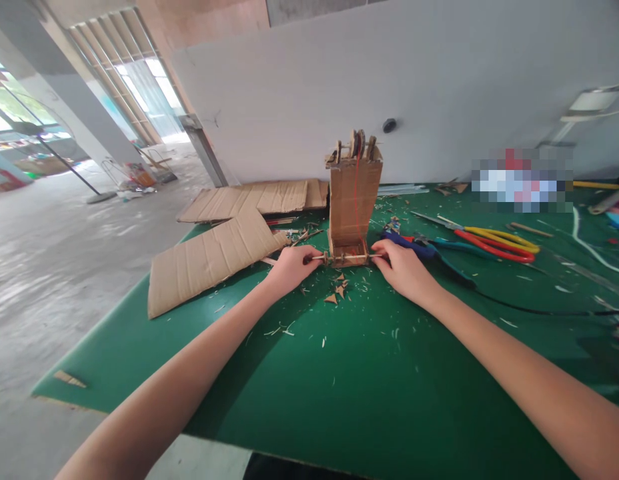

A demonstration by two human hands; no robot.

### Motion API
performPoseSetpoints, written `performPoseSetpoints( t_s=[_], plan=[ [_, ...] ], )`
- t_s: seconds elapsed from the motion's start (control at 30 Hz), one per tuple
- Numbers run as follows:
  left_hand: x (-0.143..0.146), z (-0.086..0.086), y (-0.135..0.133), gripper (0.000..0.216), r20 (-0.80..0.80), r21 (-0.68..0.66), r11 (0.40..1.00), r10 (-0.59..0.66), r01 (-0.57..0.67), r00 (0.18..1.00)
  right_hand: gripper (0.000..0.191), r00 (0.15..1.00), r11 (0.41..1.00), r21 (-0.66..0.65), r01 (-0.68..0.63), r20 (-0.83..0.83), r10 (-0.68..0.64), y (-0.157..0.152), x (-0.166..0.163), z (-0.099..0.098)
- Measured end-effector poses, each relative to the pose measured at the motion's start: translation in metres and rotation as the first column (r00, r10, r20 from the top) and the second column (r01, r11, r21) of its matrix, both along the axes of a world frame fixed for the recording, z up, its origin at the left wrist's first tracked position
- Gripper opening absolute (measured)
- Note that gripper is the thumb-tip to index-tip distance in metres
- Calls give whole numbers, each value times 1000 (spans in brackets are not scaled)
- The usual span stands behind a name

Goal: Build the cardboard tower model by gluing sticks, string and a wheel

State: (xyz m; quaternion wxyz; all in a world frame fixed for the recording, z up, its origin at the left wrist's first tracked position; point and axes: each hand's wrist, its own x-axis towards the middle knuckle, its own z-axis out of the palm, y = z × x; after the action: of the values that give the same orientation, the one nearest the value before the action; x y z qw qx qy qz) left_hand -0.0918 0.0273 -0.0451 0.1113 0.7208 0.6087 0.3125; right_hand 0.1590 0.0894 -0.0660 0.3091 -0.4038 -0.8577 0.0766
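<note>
A cardboard model (354, 200) stands upright on the green table, its tall back panel topped by small cardboard discs (358, 144) on a rod. A red string (357, 193) runs down the panel's front to the box-like base. Across the front of that base lies a thin wooden stick (347, 257). My left hand (295, 265) pinches the stick's left end, beside a small cardboard piece threaded on it. At the opposite end, my right hand (402, 268) closes its thumb and fingers on the stick. My fingers partly cover both ends.
Cardboard sheets (209, 260) lie to the left. On the right are scissors with red and yellow handles (499, 245) and a dark blue tool with a cable (429, 253). Scraps (334, 297) litter the green table (339, 387). A grey wall (299, 100) rises behind.
</note>
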Motion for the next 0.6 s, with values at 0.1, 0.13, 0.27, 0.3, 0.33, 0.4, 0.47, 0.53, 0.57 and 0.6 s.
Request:
performPoseSetpoints(
  t_s=[0.1,0.13,0.27,0.3,0.33,0.4,0.47,0.53,0.57,0.6],
  plan=[
    [1,-1,1,12,12,4,1000,3,-3,1000,13,999,999,-29,-30,-26,29,1,2,1],
    [1,-1,1,12,17,3,1000,4,-4,1000,13,999,999,-26,-35,-15,35,1,2,2],
    [0,-2,3,11,42,-9,1000,-11,11,999,19,999,999,-13,-44,31,44,1,3,5],
    [0,-2,3,11,48,-9,1000,-16,16,999,20,998,999,-14,-47,37,47,1,3,5],
    [0,-2,3,11,53,-6,1000,-20,21,998,21,998,999,-18,-50,40,51,1,4,5],
    [0,-2,3,11,58,0,1000,-28,28,998,23,998,998,-26,-52,38,53,0,3,5],
    [0,-2,3,11,58,4,999,-32,32,998,23,998,998,-32,-49,42,50,0,3,5],
    [0,-2,3,11,48,4,999,-32,32,998,25,997,999,-31,-44,57,45,0,3,6],
    [1,-2,3,11,42,5,999,-31,31,999,25,997,999,-29,-42,64,43,0,2,6],
    [1,-2,3,11,37,6,1000,-29,29,999,26,997,999,-28,-41,71,43,0,2,6]
  ],
)
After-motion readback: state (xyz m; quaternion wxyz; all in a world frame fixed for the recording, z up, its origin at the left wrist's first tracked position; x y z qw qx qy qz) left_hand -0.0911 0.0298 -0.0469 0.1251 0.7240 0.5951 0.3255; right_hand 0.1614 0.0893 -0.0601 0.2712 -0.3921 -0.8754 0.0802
